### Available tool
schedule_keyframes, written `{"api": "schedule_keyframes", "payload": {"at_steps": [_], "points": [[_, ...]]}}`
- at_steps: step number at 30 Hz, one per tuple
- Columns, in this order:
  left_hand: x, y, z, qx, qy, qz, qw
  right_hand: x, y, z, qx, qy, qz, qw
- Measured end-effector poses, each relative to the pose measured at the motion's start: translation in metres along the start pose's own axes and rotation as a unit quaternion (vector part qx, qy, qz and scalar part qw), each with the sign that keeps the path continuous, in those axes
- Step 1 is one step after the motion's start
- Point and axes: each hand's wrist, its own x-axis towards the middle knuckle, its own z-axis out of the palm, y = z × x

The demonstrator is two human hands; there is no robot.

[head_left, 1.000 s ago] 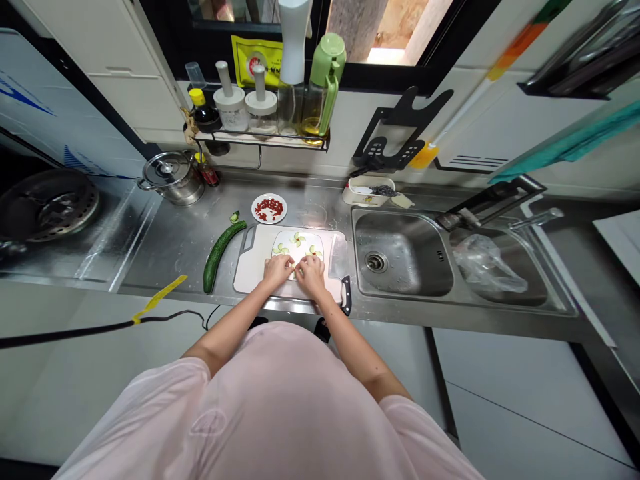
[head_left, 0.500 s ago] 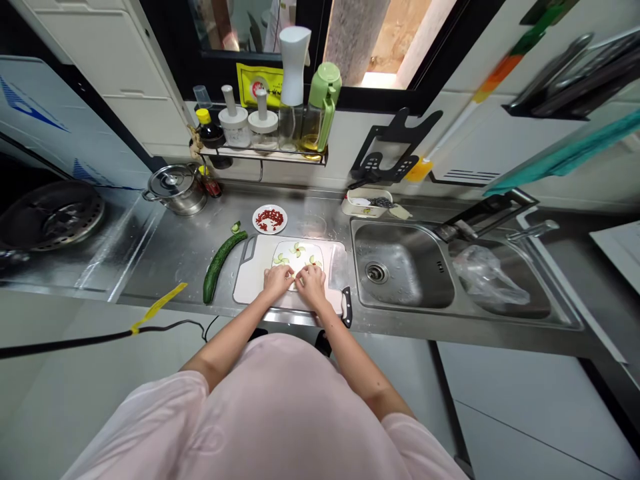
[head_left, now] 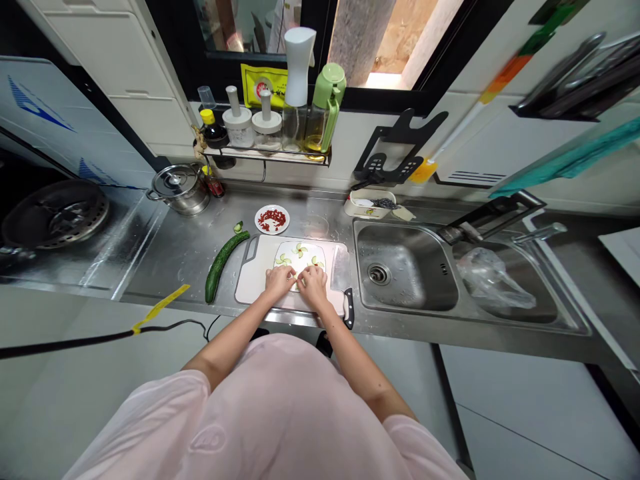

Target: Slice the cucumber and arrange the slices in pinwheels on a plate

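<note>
Our left hand and right hand sit close together over a white plate, fingers curled down and fingertips almost meeting near its lower edge. Neither hand is spread open. Both look loosely pinched, but we cannot tell whether either has hold of anything (the fingers hide whatever lies beneath them). Thin cucumber slices lie on the plate just above the hands, set out in small fan shapes, and nothing stands between them and our fingers.

The plate rests on a white cutting board. A black-handled knife sticks out past the board's near right corner, close to the right hand but not touching it. Left of the board lies a cut cucumber, with a small cucumber piece just past its far end. Beyond the board sits a small dish of something red and chopped. Farther left stands a steel pot, and to the right is a steel sink, with a plastic bag in its second basin.
</note>
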Motion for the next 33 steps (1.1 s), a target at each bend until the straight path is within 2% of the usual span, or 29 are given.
{"api": "schedule_keyframes", "payload": {"at_steps": [9, 22, 28, 33], "points": [[-0.001, 0.006, -0.006, 0.001, -0.019, -0.024, 1.000, 0.000, 0.000, -0.001, 0.007, 0.006, -0.005, 1.000], [0.000, 0.004, -0.005, -0.002, -0.014, -0.019, 1.000, 0.000, 0.001, -0.002, 0.008, 0.012, -0.003, 1.000], [-0.002, 0.006, -0.006, -0.021, 0.000, -0.012, 1.000, 0.000, 0.001, -0.008, 0.014, 0.021, -0.001, 1.000], [0.001, 0.009, -0.014, -0.030, 0.019, -0.037, 0.999, 0.000, 0.000, -0.012, 0.020, 0.027, 0.004, 0.999]]}}
